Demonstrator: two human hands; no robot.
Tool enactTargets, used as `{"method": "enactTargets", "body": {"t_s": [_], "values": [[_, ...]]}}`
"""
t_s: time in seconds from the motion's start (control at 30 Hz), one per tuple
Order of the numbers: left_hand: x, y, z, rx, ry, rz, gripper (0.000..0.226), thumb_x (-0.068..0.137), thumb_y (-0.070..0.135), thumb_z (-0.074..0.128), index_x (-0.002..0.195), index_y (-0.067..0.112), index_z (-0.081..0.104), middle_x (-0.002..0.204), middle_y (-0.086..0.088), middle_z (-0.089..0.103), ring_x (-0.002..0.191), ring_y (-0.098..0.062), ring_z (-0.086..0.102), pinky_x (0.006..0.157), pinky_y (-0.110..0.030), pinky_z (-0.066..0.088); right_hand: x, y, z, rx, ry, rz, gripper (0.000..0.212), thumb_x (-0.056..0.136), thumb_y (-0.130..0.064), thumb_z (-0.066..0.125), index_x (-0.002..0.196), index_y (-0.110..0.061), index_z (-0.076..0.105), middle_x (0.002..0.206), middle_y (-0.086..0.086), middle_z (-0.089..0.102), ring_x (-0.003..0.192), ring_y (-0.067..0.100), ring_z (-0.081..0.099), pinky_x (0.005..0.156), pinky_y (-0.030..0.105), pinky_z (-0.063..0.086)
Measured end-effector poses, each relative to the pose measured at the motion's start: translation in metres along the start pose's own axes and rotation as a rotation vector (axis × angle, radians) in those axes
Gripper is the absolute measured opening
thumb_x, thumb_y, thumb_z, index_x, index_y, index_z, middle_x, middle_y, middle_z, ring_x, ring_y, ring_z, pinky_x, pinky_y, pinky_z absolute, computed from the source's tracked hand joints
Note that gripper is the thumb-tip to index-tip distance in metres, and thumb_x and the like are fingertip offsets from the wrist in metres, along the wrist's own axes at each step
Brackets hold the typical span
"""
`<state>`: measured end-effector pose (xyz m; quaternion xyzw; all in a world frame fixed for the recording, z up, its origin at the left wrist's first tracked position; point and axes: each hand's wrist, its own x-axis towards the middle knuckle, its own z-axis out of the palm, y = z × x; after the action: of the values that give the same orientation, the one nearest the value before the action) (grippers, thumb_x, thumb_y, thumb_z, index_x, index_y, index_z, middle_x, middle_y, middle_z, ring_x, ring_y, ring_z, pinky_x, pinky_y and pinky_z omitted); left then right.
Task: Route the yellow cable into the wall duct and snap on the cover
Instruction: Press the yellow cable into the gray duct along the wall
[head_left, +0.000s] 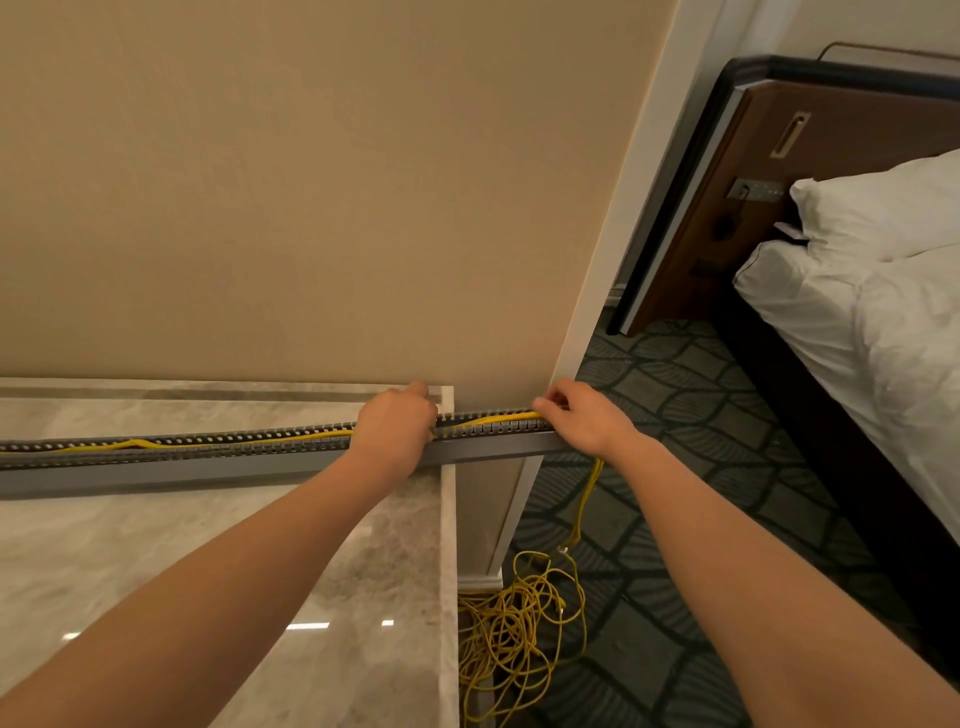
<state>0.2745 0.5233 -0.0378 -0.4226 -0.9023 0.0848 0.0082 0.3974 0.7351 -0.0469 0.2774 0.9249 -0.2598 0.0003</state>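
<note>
A grey slotted wall duct (208, 457) runs along the beige wall from the left edge to the wall's corner, its top uncovered. The yellow cable (493, 419) lies inside the duct along its length. My left hand (397, 431) rests over the duct with fingers curled down into it. My right hand (582, 415) is at the duct's right end, fingertips pinching the cable where it leaves the channel. From there the cable hangs down to a loose tangle (511, 629) on the floor. No cover is in view.
A glossy marble floor (156, 571) lies below the duct on the left, patterned dark carpet (675, 415) on the right. A bed with white linen (883, 322) and a dark wooden headboard (779, 182) stands at the right.
</note>
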Motion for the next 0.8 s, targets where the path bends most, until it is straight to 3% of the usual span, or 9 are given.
{"method": "enactTargets", "body": {"t_s": [0.1, 0.27, 0.47, 0.57, 0.7, 0.8], "values": [[-0.001, -0.002, 0.0, -0.034, 0.01, 0.01, 0.021, 0.092, 0.019, 0.056, 0.107, 0.012, 0.069, 0.116, -0.007, 0.055, 0.098, -0.031, 0.061, 0.074, -0.038, 0.053, -0.002, -0.005, 0.003, 0.059, -0.117, 0.005, 0.027, 0.097, -0.039, 0.047, 0.108, -0.021, 0.063, 0.107, 0.001, 0.063, 0.099, 0.019, 0.056, 0.083, 0.035, 0.046], [-0.005, -0.006, 0.003, -0.078, 0.032, 0.026, 0.02, 0.092, 0.022, 0.056, 0.105, 0.015, 0.07, 0.112, -0.006, 0.055, 0.096, -0.03, 0.06, 0.071, -0.036, 0.05, 0.003, -0.02, -0.001, 0.277, -0.151, 0.116, 0.023, 0.092, -0.012, 0.058, 0.112, -0.01, 0.069, 0.111, 0.008, 0.065, 0.098, 0.015, 0.054, 0.089, 0.027, 0.042], [-0.015, -0.017, 0.011, -0.156, 0.064, 0.035, 0.021, 0.093, 0.025, 0.055, 0.107, 0.017, 0.07, 0.113, -0.002, 0.055, 0.096, -0.027, 0.06, 0.069, -0.034, 0.049, 0.0, -0.035, 0.005, 0.388, -0.13, 0.221, 0.038, 0.083, 0.008, 0.045, 0.095, -0.012, 0.075, 0.104, 0.005, 0.066, 0.105, 0.019, 0.054, 0.097, 0.03, 0.045], [-0.025, -0.024, 0.018, -0.257, 0.102, 0.046, 0.022, 0.094, 0.025, 0.055, 0.11, 0.02, 0.07, 0.114, 0.001, 0.056, 0.101, -0.023, 0.057, 0.075, -0.034, 0.049, -0.006, -0.037, 0.012, 0.358, -0.083, 0.25, 0.035, 0.079, 0.003, 0.049, 0.082, -0.022, 0.074, 0.091, -0.003, 0.066, 0.104, 0.02, 0.057, 0.094, 0.035, 0.049], [-0.036, -0.031, 0.02, -0.409, 0.125, 0.054, 0.026, 0.095, 0.02, 0.054, 0.118, 0.021, 0.067, 0.118, 0.004, 0.057, 0.11, -0.02, 0.054, 0.086, -0.036, 0.049, -0.018, -0.043, 0.024, 0.212, 0.055, 0.176, 0.022, 0.084, -0.023, 0.055, 0.095, -0.032, 0.072, 0.104, -0.008, 0.07, 0.105, 0.017, 0.06, 0.098, 0.045, 0.046], [-0.041, -0.032, 0.019, -0.423, 0.139, 0.05, 0.029, 0.095, 0.021, 0.054, 0.122, 0.023, 0.065, 0.122, 0.006, 0.056, 0.113, -0.017, 0.053, 0.086, -0.036, 0.051, -0.025, -0.054, 0.038, 0.172, 0.119, 0.073, 0.017, 0.086, -0.033, 0.053, 0.094, -0.037, 0.068, 0.1, -0.012, 0.069, 0.103, 0.015, 0.061, 0.104, 0.046, 0.04]]}}
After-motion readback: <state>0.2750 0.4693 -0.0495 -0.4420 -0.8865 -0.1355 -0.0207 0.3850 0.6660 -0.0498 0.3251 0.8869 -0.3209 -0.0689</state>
